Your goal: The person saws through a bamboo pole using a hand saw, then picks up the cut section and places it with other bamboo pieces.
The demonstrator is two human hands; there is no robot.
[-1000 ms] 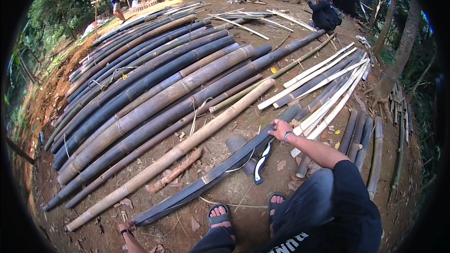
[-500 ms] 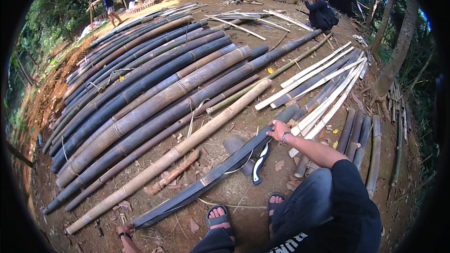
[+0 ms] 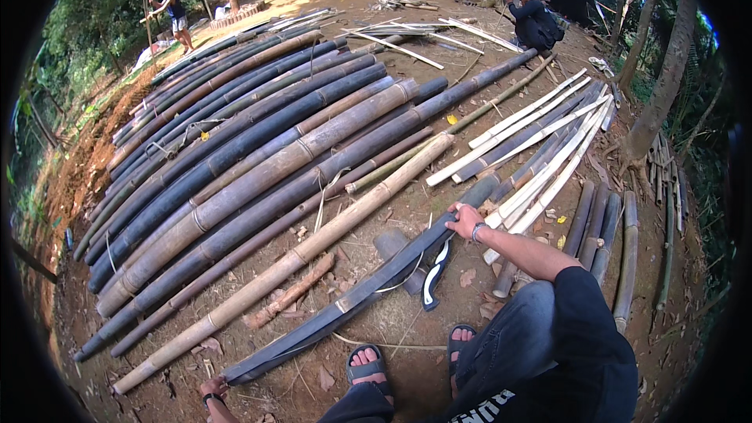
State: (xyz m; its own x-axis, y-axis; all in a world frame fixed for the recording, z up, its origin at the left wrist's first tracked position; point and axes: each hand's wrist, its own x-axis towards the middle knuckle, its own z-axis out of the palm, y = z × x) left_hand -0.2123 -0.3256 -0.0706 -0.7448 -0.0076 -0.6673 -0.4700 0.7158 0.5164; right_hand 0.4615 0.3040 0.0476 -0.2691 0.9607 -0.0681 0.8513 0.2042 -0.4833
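Grip: right hand [image 3: 465,220] clamped on dark split bamboo strip [image 3: 352,298] | left hand [image 3: 213,386] closed on its lower end, steadying it | sheathed knife [image 3: 435,272] laid beside

Both hands [image 3: 467,221] grip split bamboo strip [image 3: 356,298].

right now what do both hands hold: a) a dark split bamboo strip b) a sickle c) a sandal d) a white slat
a: the right hand grips the upper end of the dark bamboo strip, and the left hand holds its lower end.
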